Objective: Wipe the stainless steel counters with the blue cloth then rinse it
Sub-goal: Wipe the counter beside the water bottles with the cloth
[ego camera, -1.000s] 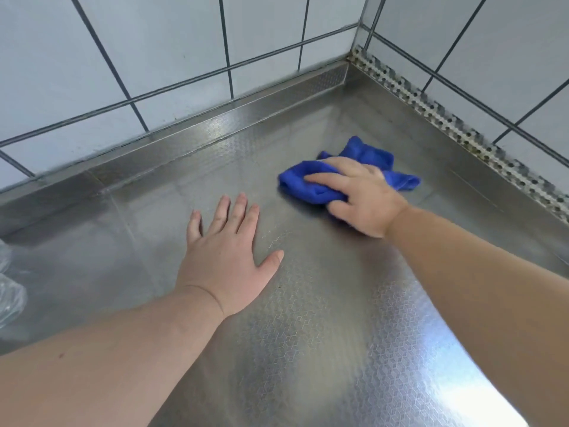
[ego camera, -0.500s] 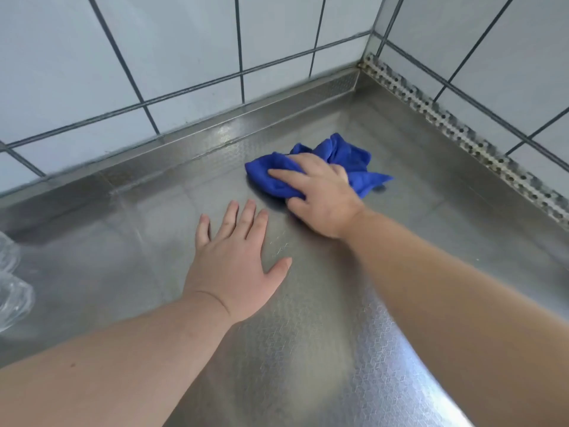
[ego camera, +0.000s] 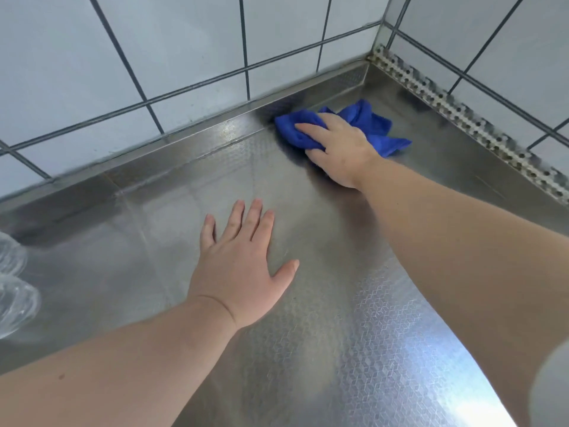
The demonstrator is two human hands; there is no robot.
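A person's right hand (ego camera: 338,149) presses a crumpled blue cloth (ego camera: 369,124) flat against a steel counter (ego camera: 354,334), close to the back corner where two tiled walls (ego camera: 184,41) meet. The fingers lie extended over the cloth rather than curled round it, their tips reaching its left edge, which touches or nearly touches the raised steel lip (ego camera: 215,134) under the rear wall. Loose folds of the cloth spill out to the right of the hand, towards a perforated metal strip (ego camera: 462,115) that runs along the foot of the side wall.

The left hand (ego camera: 240,266) rests palm-down on the bare counter nearer the camera — fingers straight and slightly spread, thumb out to the right — holding nothing and well apart from the cloth.

The counter surface carries a fine embossed cube pattern and catches a bright glare at the lower right. At the left edge of the view, parts of clear glassware (ego camera: 12,285) stand on the counter — too cropped to say what kind.
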